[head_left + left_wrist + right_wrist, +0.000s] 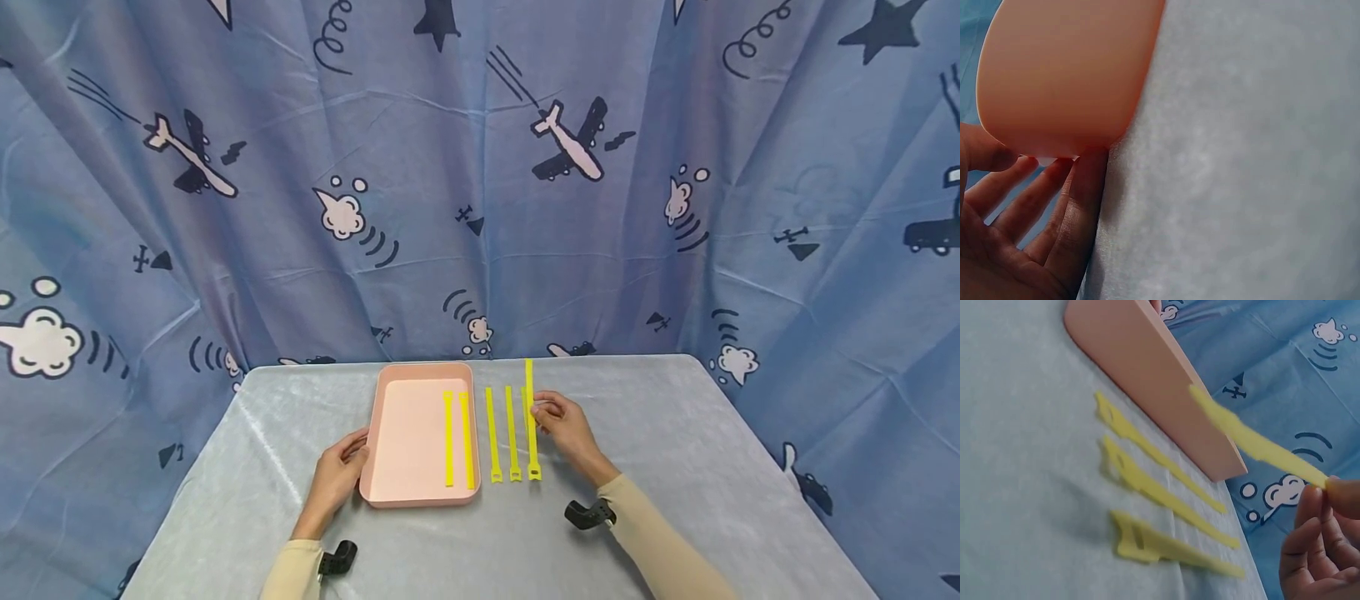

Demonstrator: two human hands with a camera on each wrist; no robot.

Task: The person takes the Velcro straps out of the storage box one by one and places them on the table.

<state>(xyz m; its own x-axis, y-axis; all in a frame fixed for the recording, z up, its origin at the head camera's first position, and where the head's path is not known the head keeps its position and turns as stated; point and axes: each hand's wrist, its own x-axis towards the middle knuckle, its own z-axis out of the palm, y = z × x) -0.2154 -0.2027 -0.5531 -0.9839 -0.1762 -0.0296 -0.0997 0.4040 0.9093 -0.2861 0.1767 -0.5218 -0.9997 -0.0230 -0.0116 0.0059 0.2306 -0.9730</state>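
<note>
My right hand pinches a yellow hook-and-loop cable tie between thumb and fingertips; it is raised above the table, its slotted end toward me. In the right wrist view, three more yellow cable ties lie side by side on the cloth below it. My left hand rests at the left side of a pink tray, its fairly straight fingers touching the outer wall. Inside the tray, along its right side, lie two yellow cable ties, roughly parallel.
A pale grey cloth covers the table. Behind it hangs a blue curtain printed with planes, clouds and stars. Each wrist carries a black camera mount.
</note>
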